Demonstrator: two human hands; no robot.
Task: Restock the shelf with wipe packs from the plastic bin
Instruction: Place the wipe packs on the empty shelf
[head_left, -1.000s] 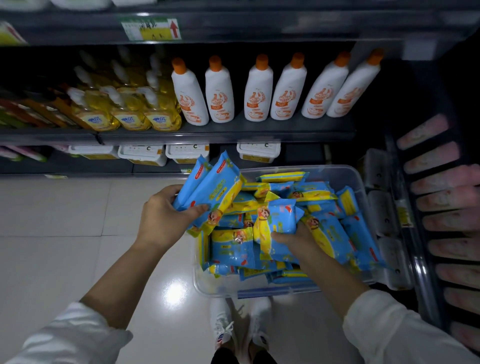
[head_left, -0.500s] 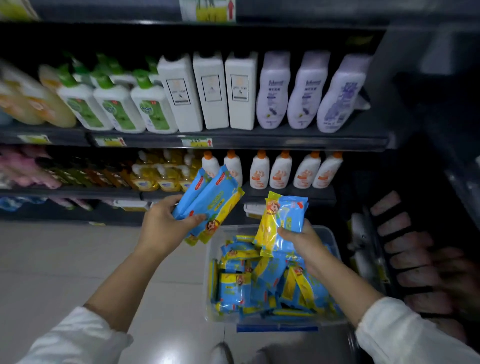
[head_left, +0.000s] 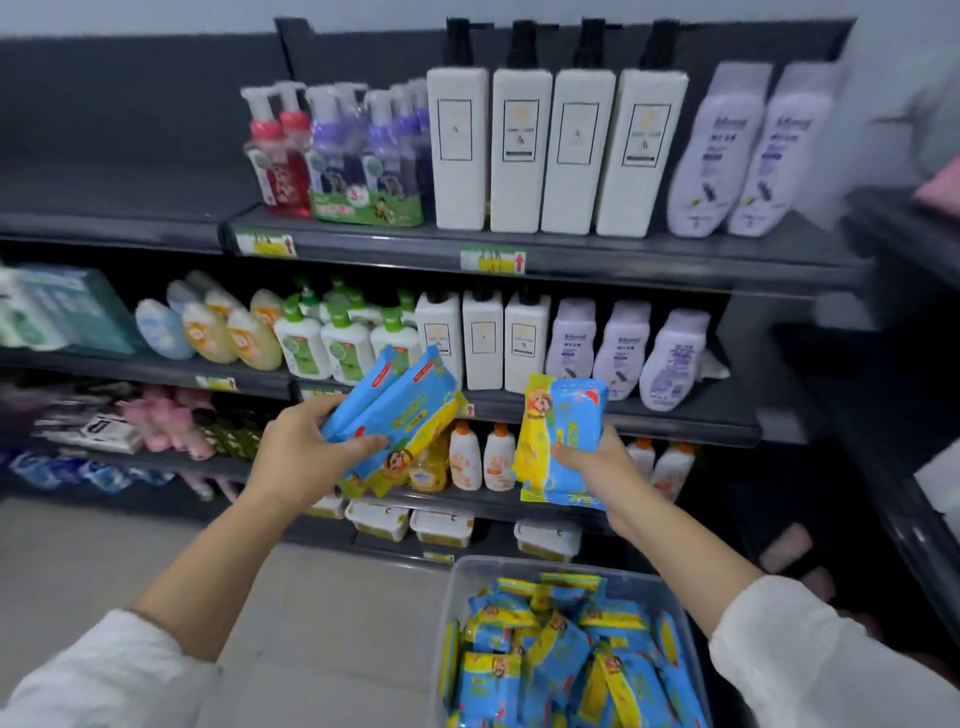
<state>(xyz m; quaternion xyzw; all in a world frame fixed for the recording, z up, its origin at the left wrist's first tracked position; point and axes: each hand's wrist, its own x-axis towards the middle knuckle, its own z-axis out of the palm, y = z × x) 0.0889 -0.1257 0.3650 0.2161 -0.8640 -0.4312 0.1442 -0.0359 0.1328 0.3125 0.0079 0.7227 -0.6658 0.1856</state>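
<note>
The dark shelf (head_left: 623, 266) fills the far side, its tiers lined with goods: tall white bottles (head_left: 545, 150) on the top tier, lilac bottles (head_left: 727, 156) to their right. The clear bin (head_left: 451, 597) sits near, low at the right, heaped with loose packs (head_left: 561, 654) in blue and yellow. Up and left of it, the left hand (head_left: 306, 452) grips two packs (head_left: 400, 415) stacked together, thumb across the front and fingers curled behind, their tops tilted to the right. The right hand (head_left: 597, 462), apart from them to the right, curls round one pack (head_left: 566, 441), held upright before the lower tiers.
</note>
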